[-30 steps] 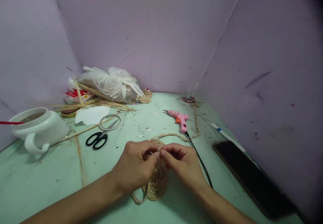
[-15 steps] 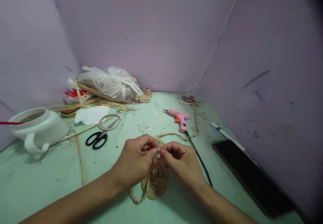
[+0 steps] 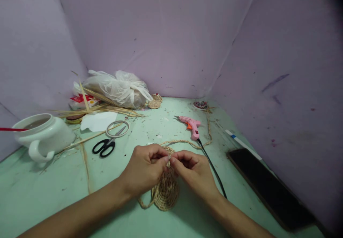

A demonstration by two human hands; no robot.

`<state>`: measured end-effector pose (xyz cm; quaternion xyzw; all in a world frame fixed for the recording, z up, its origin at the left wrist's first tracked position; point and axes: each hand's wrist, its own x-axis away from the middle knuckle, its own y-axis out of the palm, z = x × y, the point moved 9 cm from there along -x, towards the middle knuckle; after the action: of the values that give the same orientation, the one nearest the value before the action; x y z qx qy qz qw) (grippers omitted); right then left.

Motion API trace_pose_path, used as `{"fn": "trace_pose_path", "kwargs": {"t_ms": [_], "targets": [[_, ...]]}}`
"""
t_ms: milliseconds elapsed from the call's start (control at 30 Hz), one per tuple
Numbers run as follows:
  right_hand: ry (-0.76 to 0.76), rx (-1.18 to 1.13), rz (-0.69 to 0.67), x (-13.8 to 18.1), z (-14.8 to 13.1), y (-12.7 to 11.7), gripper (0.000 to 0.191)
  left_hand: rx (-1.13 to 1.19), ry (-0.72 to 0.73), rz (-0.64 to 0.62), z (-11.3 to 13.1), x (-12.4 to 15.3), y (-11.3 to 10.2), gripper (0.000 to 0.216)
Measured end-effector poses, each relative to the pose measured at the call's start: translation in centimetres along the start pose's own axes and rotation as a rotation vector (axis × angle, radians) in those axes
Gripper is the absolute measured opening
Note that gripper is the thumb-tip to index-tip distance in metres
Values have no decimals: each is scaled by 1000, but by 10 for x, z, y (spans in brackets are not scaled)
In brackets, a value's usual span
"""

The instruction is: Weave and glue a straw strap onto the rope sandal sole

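Observation:
A flat oval coil of braided straw cord (image 3: pixel 166 191) lies on the table in front of me, its upper part covered by my fingers. Over it, my left hand (image 3: pixel 150 166) is closed, thumb and forefinger pinching a bit of braided cord (image 3: pixel 168 164). My right hand (image 3: pixel 191 168) meets it there, also closed in a pinch, fingertips almost touching the left ones. A small whitish spot shows between the tips; what it is I cannot tell. One loop of cord curves out below my left hand, and another length runs behind the hands to the right.
Beyond my hands lies a pink glue gun (image 3: pixel 191 124) with a black cable. Scissors (image 3: pixel 107 145) and a ring (image 3: pixel 118 128) are to the left, near a white mug (image 3: pixel 50 138). A plastic bag (image 3: pixel 120 89) and straw strips sit behind. A phone (image 3: pixel 268 188) lies right.
The view has shifted slightly. Both hands stay in nearly the same pinch over the coil, with only small finger movement.

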<state>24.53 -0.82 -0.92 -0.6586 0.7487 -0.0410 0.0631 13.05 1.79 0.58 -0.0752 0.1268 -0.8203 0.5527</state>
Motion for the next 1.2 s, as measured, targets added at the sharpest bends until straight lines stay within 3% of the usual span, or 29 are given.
{"fn": "trace_pose_path", "kwargs": {"t_ms": [233,333,567,867,1200], "targets": [[-377,222,-28,7,-31,0,15,-181,115,-7,13,4,-3,14],[-443,262,-24,10,-36,1,14,-197,143,10,15,5,-3,15],[-445,285,-7,11,-34,2,13,-193,148,65,15,6,-1,18],[-408,253,-1,10,-35,-1,15,-95,84,46,8,5,0,20],[-412,286,19,11,-35,-2,15,-243,183,36,16,9,2,22]]}}
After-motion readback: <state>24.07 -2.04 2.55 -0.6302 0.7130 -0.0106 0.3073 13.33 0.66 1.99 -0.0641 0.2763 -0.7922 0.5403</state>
